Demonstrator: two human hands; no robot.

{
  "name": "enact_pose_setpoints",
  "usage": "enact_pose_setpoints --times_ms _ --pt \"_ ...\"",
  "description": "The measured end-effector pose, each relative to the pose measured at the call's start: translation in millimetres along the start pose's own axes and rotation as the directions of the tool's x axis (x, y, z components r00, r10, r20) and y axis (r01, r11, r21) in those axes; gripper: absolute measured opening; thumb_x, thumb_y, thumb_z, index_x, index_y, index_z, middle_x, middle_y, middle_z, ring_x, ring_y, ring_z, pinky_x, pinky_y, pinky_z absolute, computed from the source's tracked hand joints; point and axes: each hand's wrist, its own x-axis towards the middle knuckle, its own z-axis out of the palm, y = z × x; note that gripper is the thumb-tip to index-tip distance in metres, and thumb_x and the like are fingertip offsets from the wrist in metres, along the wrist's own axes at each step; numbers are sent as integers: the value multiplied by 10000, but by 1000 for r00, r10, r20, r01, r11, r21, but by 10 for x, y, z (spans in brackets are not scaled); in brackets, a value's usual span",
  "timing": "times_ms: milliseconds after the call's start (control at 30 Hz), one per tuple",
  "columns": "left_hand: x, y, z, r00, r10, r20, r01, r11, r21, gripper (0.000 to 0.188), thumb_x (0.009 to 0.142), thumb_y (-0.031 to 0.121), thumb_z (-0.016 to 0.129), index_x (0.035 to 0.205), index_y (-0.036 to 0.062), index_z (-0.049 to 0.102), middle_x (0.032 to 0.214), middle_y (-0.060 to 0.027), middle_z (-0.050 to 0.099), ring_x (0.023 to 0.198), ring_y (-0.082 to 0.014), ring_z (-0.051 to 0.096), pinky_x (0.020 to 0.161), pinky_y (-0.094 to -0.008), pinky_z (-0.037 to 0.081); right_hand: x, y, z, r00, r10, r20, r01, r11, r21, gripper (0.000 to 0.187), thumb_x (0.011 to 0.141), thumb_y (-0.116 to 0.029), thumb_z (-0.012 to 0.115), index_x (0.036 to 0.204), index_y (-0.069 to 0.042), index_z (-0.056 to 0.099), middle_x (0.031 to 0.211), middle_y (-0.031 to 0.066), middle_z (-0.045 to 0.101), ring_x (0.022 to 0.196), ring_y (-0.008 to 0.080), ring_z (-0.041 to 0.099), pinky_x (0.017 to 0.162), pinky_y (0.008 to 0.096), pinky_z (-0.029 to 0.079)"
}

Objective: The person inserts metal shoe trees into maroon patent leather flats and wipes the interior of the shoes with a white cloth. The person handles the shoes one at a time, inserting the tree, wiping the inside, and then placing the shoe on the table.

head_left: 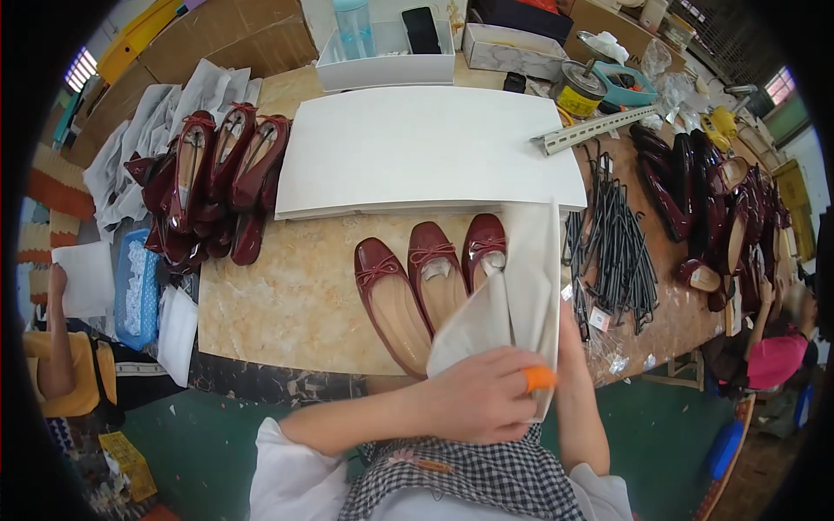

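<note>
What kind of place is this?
Likely a shoe workshop or factory, perhaps a finishing or packing station: three dark red bow-front shoes lined up on the worktable, a pile of similar shoes at left, and a heap of thin black rods at right.

Printing on tin (579,91) and cardboard box (615,29)

Centre frame, the shoes (441,291) are burgundy with beige insoles (393,308); the sheet (486,326) is off-white, the finger cover (539,378) orange, the apron (469,478) black-and-white checked, the surface (278,304) marbled tan.
</note>
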Motion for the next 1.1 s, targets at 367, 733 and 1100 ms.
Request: enact_pose_setpoints --times_ms 367,733,1100 --pt "-551 -624 53 593 -510 -623 220 847 -483 404 957 169 498 1325 6 466 1172 -145 610 1007 -261 626 901 -352 473 -66 203 1050 629 -137 766 764 -75 -641 641 780 -22 657 1384 -54 445 1472 193 362 1393 307 306 1102 400 326" --pt "-992 -398 596 871 -370 -324 463 838 287 228 786 220 655 689 14 657 681 -115 632 629 -267 600 688 -370 449 641 852 1005 643 -14 765 664 -487 -567 127 774 -114 612 875 -49 654 910 66 535 873 218 586 727 358 516" --pt "-1030 -428 637 867 -392 -308 489 786 378 215 770 224 675 646 49 661 626 -91 621 563 -224 593 679 -346 424 1097 806 1175 622 -88 778 619 -553 -558 638 716 -256 755 1264 -9 543 1157 122 582 1014 270 574 837 381 459"
